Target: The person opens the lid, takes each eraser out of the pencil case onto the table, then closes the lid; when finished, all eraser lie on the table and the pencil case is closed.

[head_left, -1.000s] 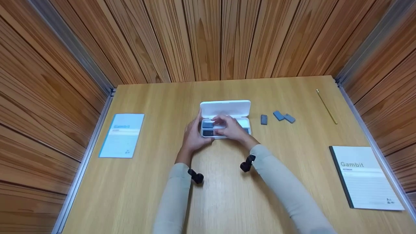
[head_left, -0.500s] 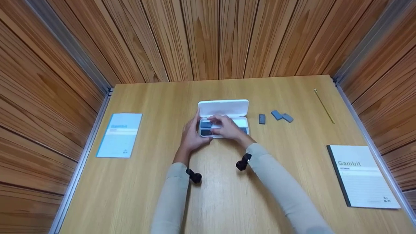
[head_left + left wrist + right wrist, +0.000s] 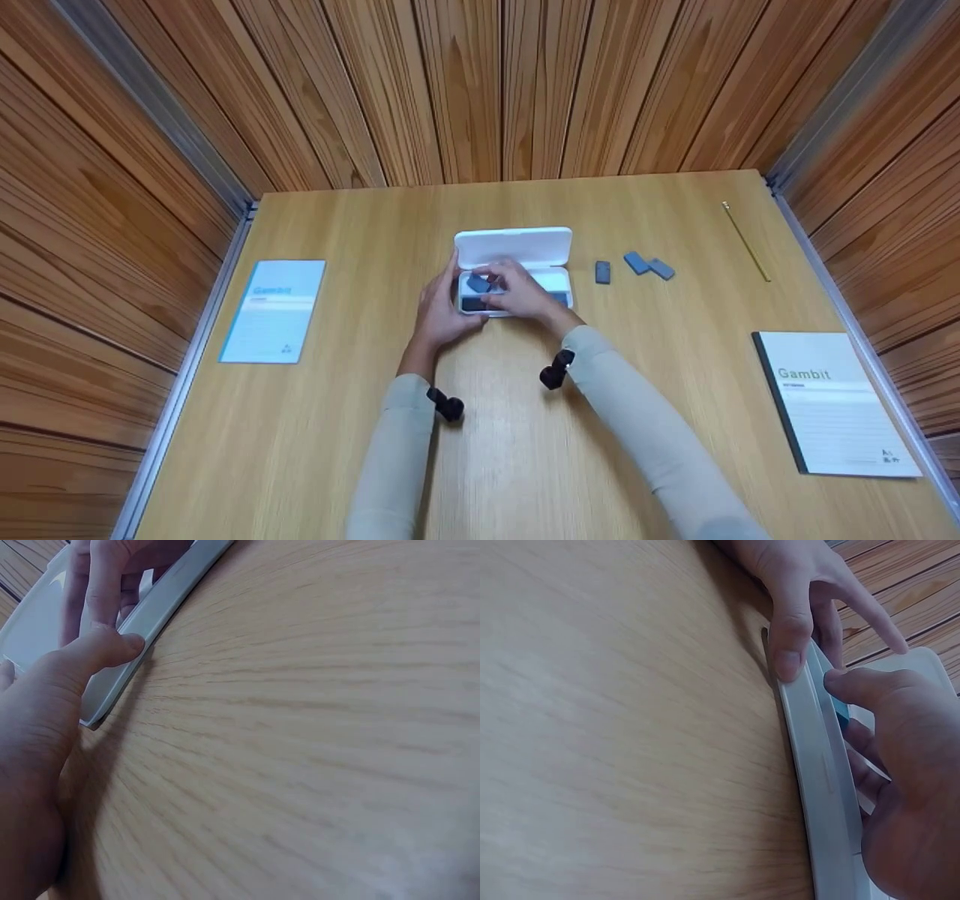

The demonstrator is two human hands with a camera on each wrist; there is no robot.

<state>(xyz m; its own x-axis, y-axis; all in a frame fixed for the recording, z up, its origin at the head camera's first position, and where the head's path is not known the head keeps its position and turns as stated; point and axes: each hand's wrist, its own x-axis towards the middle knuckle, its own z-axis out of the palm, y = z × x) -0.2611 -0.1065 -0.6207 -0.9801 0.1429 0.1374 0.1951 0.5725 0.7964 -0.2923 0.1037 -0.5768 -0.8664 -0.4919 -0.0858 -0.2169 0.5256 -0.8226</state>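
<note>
A white hinged case lies on the table with its lid raised at the back. My left hand grips the case's left end, and in the left wrist view its thumb presses the front rim. Inside the case, my right hand pinches a small blue-grey rectangular block, which sits tilted in the rear left compartment. A darker block lies in the front left compartment. Another blue-grey block shows at the front right. My right hand covers the middle of the case.
Right of the case lie three loose blue-grey blocks, two of them touching. A thin gold rod is farther right. A blue-edged notebook lies at left, a black-spined one at right. Wooden walls surround the table.
The block in the rear left compartment has gone from lying flat to tilted between my right fingers. My left hand keeps its hold on the case. The head view has shifted slightly.
</note>
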